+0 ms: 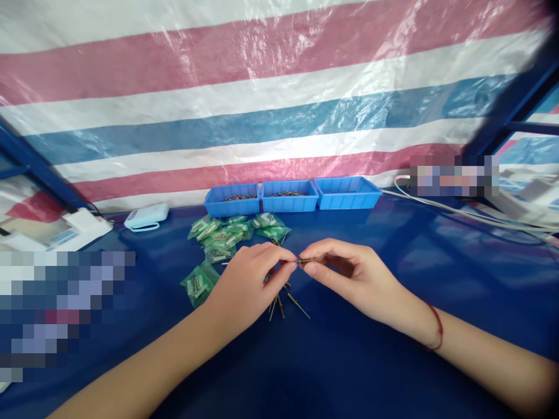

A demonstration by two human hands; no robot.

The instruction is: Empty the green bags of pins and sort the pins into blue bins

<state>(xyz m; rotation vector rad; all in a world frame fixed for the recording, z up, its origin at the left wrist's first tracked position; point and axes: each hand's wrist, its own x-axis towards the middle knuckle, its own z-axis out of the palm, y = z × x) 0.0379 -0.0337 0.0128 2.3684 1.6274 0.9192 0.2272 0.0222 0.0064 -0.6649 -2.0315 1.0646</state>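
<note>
My left hand (257, 276) and my right hand (356, 276) meet fingertip to fingertip above the table. Between them is a small thin metal pin (302, 261), its thicker part brass-coloured. The left thumb and forefinger pinch one end, while the right fingertips close on the other. Just below lie several similar loose pins (299, 305), each a thin silvery rod with a thicker brass-coloured end. Others are partly hidden behind my left hand. Green-tinted plastic bags (225, 234) with small metal pieces inside lie beyond my left hand, and another such bag (200, 285) is to its left.
At the back, three blue bins stand in a row: the left bin (231, 207) and middle bin (290, 203) hold small metal parts, the right bin (347, 201) shows none. A light-blue device (147, 217) lies at left. White cables (437, 205) cross the right side.
</note>
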